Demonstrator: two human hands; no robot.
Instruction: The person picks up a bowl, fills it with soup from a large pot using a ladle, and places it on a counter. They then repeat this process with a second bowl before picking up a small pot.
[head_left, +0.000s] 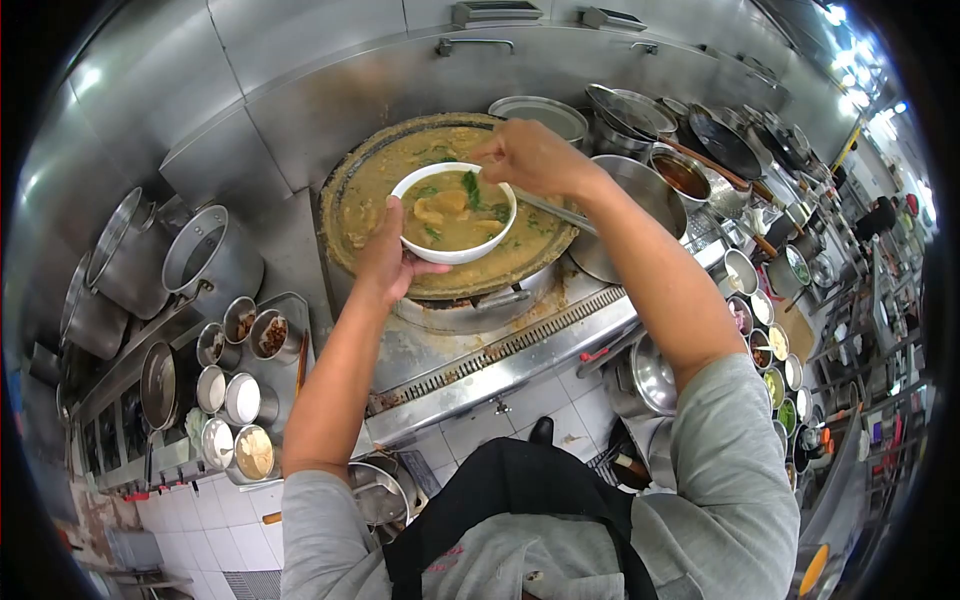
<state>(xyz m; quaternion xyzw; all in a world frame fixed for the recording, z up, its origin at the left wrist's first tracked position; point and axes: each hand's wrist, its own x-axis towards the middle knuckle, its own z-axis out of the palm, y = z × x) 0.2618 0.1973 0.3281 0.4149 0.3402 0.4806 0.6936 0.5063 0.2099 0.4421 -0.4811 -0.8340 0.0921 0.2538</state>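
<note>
A white bowl (458, 256) of yellow-brown curry, with pale pieces and green leaves on top, is held tilted over a large wok (350, 245). My left hand (385, 262) grips its left side, thumb at the rim and fingers underneath. Above the bowl's right rim, my right hand (535, 160) is closed with fingertips pinched downward. Just below those fingertips a green herb sprig (471, 188) lies on the curry; what the pinch holds is hidden. More of the same curry fills the wok. A metal utensil handle (558, 210) leans out of it beneath my right wrist.
Right of the wok stand a big metal pot (640, 190) and a pot of reddish-brown liquid (682, 175). Small ingredient containers (775, 340) line the right side. On the left are tall pots (210, 250) and a tray of small metal cups (243, 398).
</note>
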